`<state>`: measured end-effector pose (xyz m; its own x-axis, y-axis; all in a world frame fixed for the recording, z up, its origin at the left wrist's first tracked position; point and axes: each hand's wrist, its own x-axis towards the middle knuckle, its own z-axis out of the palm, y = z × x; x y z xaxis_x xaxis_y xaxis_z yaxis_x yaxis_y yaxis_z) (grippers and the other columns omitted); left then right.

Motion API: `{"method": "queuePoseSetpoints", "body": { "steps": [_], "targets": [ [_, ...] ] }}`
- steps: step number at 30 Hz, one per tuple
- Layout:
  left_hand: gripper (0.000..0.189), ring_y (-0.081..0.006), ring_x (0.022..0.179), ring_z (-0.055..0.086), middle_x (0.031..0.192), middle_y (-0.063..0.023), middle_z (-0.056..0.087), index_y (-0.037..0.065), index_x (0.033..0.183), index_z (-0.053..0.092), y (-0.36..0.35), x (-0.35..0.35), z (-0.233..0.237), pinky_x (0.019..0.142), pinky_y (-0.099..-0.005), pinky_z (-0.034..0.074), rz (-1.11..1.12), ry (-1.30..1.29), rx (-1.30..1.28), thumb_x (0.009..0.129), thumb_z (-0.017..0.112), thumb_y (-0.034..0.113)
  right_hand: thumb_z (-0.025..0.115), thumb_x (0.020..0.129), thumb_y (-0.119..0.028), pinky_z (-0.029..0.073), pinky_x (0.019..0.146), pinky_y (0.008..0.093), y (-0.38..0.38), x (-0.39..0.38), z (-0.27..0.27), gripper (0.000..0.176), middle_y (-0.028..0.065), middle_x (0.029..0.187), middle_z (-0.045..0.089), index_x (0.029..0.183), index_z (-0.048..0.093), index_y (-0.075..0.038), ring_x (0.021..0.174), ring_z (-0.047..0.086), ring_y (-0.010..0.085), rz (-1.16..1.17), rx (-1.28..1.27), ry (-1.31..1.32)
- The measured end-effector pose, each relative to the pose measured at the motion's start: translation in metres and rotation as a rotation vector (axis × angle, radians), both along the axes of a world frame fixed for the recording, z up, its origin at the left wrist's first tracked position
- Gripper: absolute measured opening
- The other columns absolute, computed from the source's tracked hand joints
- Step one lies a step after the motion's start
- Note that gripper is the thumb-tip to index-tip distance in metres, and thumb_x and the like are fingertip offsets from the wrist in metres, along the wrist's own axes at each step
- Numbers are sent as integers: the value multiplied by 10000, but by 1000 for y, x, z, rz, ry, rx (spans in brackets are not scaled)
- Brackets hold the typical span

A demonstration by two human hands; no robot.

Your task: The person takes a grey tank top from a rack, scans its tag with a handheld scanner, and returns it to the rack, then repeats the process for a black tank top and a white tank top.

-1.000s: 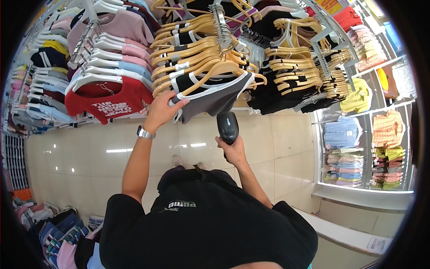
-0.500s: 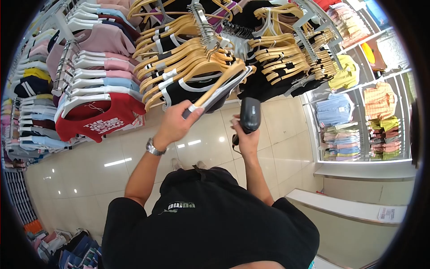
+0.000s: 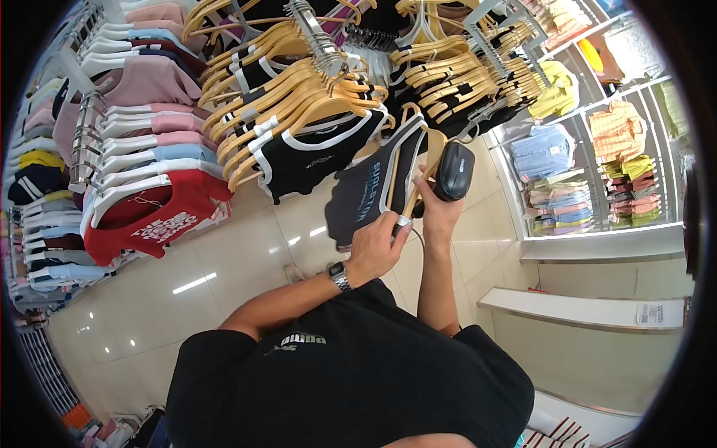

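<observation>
Grey top (image 3: 357, 200) on its hanger (image 3: 427, 160) is now off the rack (image 3: 317, 41) of black tops (image 3: 314, 149), where it hung a second ago, and has been pulled down close to the person. The left hand (image 3: 376, 252) has its grip closed on the hanger's lower end. The hanger's long axis stands nearly upright, so the top lies sideways, hem pointing left. Just beside it the scanner (image 3: 454, 170) has come up, clasped in the right hand (image 3: 437, 215), which suggests the piece is ready for scanning.
</observation>
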<state>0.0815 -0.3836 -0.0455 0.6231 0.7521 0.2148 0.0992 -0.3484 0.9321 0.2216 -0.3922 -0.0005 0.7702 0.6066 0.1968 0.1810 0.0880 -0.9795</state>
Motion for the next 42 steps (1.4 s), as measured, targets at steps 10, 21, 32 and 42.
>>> {"method": "queuePoseSetpoints", "body": {
  "steps": [10, 21, 32, 42],
  "targets": [
    [161, -149, 675, 576, 881, -55, 622, 59, 1077, 646, 89, -50, 25, 623, -306, 461, 113, -195, 110, 923, 641, 106, 742, 823, 34, 516, 769, 272, -48, 70, 33, 321, 76, 1071, 731, 1136, 674, 4, 860, 656, 118, 60, -183, -208],
    [273, -299, 1080, 601, 1158, -167, 636, 9, 1201, 630, 280, -75, 61, 967, -381, 439, 376, -48, 426, 980, 541, 143, 716, 807, 25, 497, 727, 285, -44, 180, 85, 329, 86, 991, 703, 1130, 654, 12, 777, 630, 146, 173, -358, -279],
    [574, -217, 1296, 537, 1429, -143, 548, -51, 1419, 462, 343, -43, 47, 1113, -338, 394, -228, -163, -487, 876, 476, 133, 752, 746, 81, 534, 863, 375, 32, 274, 102, 508, 141, 1053, 707, 1235, 621, 44, 967, 686, 241, 443, -340, -242],
    [547, -278, 1182, 629, 1351, -270, 567, -45, 1302, 537, 330, -46, 53, 993, -382, 534, -181, -77, -634, 763, 513, 45, 847, 728, -196, 503, 800, 330, 106, 327, 71, 524, 119, 965, 699, 1131, 628, 56, 842, 625, 165, 643, -332, -559]
  ]
}}
